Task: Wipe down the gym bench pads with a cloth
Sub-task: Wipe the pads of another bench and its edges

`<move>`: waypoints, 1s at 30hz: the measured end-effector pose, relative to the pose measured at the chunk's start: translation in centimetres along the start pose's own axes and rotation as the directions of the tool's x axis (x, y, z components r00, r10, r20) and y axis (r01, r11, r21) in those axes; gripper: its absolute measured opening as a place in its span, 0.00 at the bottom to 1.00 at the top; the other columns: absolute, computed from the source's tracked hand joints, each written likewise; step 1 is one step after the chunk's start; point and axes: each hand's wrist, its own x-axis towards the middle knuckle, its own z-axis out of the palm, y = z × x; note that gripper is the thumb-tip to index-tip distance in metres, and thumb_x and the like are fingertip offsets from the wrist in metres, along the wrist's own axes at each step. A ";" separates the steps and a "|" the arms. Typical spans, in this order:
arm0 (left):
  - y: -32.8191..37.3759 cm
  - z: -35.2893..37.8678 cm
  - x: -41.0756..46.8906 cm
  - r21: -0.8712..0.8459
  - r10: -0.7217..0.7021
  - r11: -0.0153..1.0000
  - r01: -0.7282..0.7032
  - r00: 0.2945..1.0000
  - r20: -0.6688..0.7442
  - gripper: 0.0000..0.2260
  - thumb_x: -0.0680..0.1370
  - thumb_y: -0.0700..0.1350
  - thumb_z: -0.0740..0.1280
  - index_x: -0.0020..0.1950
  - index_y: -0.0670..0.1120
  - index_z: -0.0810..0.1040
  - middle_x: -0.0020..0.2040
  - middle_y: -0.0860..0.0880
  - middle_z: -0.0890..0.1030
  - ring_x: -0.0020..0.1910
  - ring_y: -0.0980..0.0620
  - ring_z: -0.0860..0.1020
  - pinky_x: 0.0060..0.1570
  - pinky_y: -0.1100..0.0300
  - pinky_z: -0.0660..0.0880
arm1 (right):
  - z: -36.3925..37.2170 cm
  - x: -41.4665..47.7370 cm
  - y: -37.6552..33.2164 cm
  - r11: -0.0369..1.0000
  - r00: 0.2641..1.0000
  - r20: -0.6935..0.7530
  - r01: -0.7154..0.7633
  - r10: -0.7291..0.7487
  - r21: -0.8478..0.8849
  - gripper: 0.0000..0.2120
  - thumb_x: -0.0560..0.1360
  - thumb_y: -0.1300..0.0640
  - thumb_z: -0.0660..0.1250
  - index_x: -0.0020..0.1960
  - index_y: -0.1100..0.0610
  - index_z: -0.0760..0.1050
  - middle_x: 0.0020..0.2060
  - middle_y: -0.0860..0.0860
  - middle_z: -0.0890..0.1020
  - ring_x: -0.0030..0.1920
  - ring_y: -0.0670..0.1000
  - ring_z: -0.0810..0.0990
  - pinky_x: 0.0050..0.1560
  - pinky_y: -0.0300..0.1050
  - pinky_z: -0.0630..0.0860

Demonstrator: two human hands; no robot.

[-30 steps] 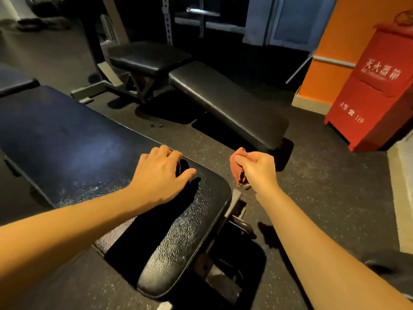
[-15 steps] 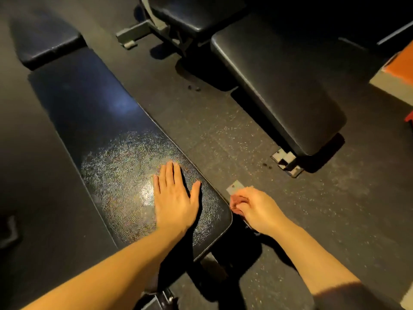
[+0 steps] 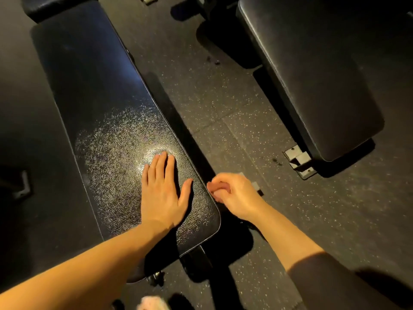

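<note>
Bracing the flat, straight-fingered left hand (image 3: pixel 162 193) on the bench pad (image 3: pixel 107 104), right hand (image 3: pixel 238 195) pinches a bunched cloth (image 3: pixel 215 188) beside it, likely readying to wipe.

My left hand (image 3: pixel 162 189) lies flat on the near end of the black bench pad (image 3: pixel 100 97), fingers straight and together, thumb spread toward the pad's right edge; a patch of glare lights the textured vinyl just past my fingertips. My right hand (image 3: pixel 237 195) sits just off that edge, fingers curled around a small pinkish cloth (image 3: pixel 215 189), most of it hidden in my grip. A dark sleeve (image 3: pixel 335 280) covers my right upper forearm. Across a strip of speckled rubber floor (image 3: pixel 223 97) stands a second bench pad (image 3: pixel 312 74), a metal foot bracket (image 3: pixel 298 161) showing beneath its near end.
</note>
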 end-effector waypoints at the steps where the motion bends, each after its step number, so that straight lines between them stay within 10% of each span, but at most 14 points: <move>1: 0.0 0.0 0.0 0.001 0.000 1.000 0.000 1.000 0.001 0.32 0.84 0.62 0.53 0.82 0.44 0.58 0.83 0.44 0.58 0.83 0.45 0.53 0.81 0.43 0.50 | -0.2 -0.6 0.5 1.000 0.999 0.047 -0.010 0.010 -0.003 0.12 0.76 0.67 0.66 0.46 0.50 0.81 0.40 0.46 0.85 0.43 0.45 0.85 0.52 0.52 0.81; 9: -0.1 -0.1 0.3 0.023 0.019 1.000 -0.020 0.999 0.030 0.34 0.82 0.60 0.58 0.82 0.42 0.59 0.82 0.43 0.59 0.83 0.45 0.53 0.80 0.41 0.52 | -1.2 9.0 -3.9 0.985 0.994 0.046 0.105 -0.100 -0.139 0.11 0.76 0.65 0.66 0.47 0.49 0.80 0.42 0.43 0.85 0.45 0.46 0.84 0.53 0.51 0.81; 13: -0.2 -0.1 0.4 0.012 0.020 1.000 -0.021 0.999 0.044 0.34 0.82 0.60 0.58 0.82 0.40 0.61 0.83 0.42 0.59 0.83 0.44 0.53 0.79 0.39 0.54 | -2.6 7.3 -2.5 0.995 0.971 0.229 0.081 -0.065 -0.061 0.10 0.77 0.68 0.67 0.46 0.55 0.81 0.35 0.35 0.83 0.37 0.37 0.82 0.40 0.31 0.76; 16: -0.2 -0.2 0.5 0.019 0.009 1.000 -0.011 0.998 0.069 0.34 0.82 0.60 0.56 0.82 0.40 0.60 0.83 0.42 0.58 0.83 0.44 0.52 0.78 0.38 0.55 | -3.2 5.7 -0.8 0.983 0.944 0.314 0.147 -0.106 -0.111 0.11 0.76 0.65 0.67 0.48 0.51 0.82 0.42 0.43 0.84 0.43 0.42 0.84 0.48 0.41 0.79; 23: 0.0 -0.4 0.4 0.009 -0.006 1.000 0.005 0.996 0.090 0.34 0.82 0.60 0.56 0.82 0.41 0.59 0.83 0.43 0.57 0.83 0.44 0.52 0.79 0.38 0.54 | -1.7 16.9 -5.2 0.961 0.959 0.120 0.266 -0.256 -0.072 0.11 0.73 0.65 0.68 0.46 0.51 0.84 0.31 0.36 0.79 0.35 0.37 0.80 0.44 0.38 0.75; 30: 0.2 -1.0 0.5 -0.017 -0.028 0.999 0.030 0.995 0.100 0.34 0.81 0.60 0.59 0.81 0.41 0.62 0.83 0.44 0.59 0.83 0.44 0.55 0.78 0.36 0.57 | -3.5 10.1 -0.3 0.947 0.862 0.441 0.313 -0.252 -0.070 0.10 0.75 0.62 0.67 0.48 0.49 0.83 0.39 0.38 0.81 0.41 0.38 0.80 0.45 0.35 0.76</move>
